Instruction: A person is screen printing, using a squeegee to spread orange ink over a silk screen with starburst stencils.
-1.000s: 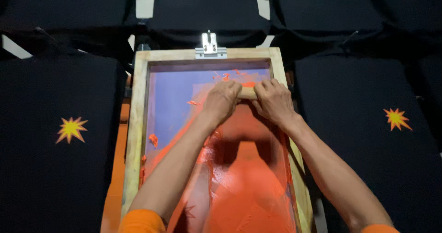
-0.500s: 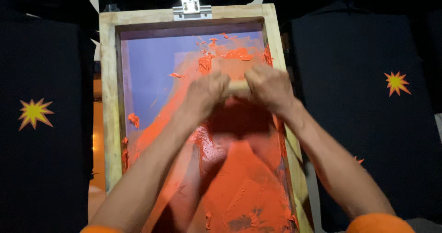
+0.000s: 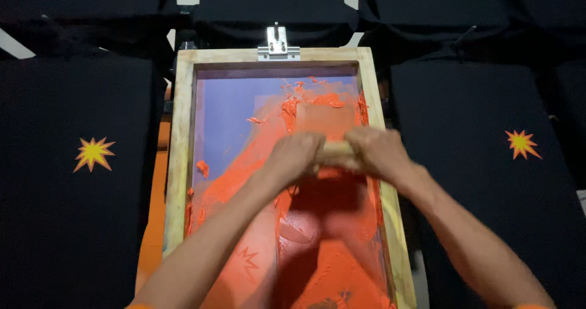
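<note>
- Wooden squeegee [image 3: 334, 152] sits across the upper middle of the frame [image 3: 181, 156], below its metal clamp [image 3: 278, 45]; left hand [image 3: 294, 156] and right hand [image 3: 377, 152] grip its two ends, fingers curled tight around the handle.
- Judged stiff and light, though wet orange ink [image 3: 329, 248] likely makes it slippery; the bare handle top looks like the safest hold.
- Mesh inside the frame seems taut and delicate.
- Black shirts left [image 3: 91, 162] and right [image 3: 488, 156] of the frame carry star prints.
</note>
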